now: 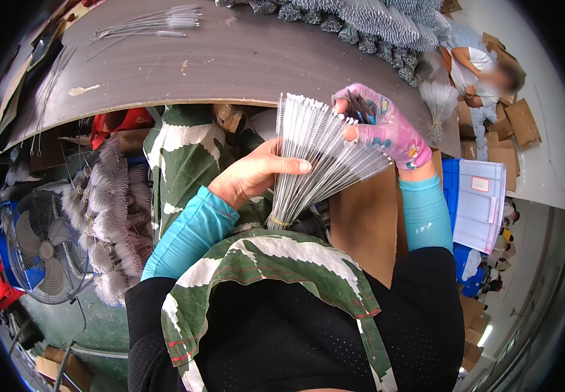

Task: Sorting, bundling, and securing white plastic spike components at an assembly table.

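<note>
My left hand point(256, 171) is closed round a bundle of thin wire brushes point(318, 147) with white bristle heads, its thumb lying across the wires. The brush heads fan out upward and to the right, while a tie point(278, 221) gathers the wire ends at the bottom. On my right hand point(393, 134) is a pink patterned glove with bare fingertips. That hand is closed on a small dark hand tool point(362, 108) just over the right side of the brush heads. The fingers partly hide the tool, so I cannot make out its exact kind.
A grey-brown table point(230, 62) curves ahead, with loose brushes point(151, 23) and a large heap of grey brushes point(387, 26). Brush bundles hang left near a fan point(47, 245). A cardboard box point(364, 228) stands below my right hand; another person point(475, 68) sits far right.
</note>
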{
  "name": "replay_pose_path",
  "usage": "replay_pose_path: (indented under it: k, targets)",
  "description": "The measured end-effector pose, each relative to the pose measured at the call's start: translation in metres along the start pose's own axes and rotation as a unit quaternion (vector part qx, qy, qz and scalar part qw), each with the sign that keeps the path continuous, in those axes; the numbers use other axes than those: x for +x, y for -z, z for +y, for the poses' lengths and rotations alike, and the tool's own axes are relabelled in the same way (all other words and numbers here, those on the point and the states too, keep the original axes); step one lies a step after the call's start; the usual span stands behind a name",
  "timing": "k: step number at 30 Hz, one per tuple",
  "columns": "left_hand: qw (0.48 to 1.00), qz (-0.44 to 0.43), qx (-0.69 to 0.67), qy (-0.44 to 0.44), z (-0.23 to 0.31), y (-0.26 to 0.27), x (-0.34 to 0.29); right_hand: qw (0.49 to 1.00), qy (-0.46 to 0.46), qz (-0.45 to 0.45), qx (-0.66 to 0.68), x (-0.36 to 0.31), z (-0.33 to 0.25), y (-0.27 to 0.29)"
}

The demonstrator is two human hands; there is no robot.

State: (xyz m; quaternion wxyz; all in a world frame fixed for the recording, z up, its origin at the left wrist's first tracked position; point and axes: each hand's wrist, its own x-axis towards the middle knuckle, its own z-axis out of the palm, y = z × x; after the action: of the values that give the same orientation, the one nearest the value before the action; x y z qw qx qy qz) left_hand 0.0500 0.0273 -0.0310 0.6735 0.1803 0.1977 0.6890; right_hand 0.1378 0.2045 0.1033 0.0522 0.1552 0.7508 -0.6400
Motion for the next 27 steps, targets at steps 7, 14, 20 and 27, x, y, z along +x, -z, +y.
replay_pose_path:
  k: [7, 14, 20, 27]
  targets:
    - [0.999, -0.021, -0.039, 0.022, -0.002, 0.009, -0.001, 0.998, -0.037, -0.023, -0.054, 0.001, -0.001, 0.007]
    - [0.999, -0.001, -0.044, 0.003, -0.006, 0.014, -0.002, 0.999, -0.006, 0.001, -0.053, -0.002, 0.003, 0.007]
    - [0.999, 0.031, -0.024, -0.005, -0.009, 0.019, -0.003, 0.998, -0.013, -0.048, -0.044, -0.007, 0.001, 0.014]
    - [0.998, 0.061, 0.003, -0.017, -0.002, 0.0, -0.003, 0.999, -0.007, -0.033, 0.0, 0.002, -0.012, -0.003]
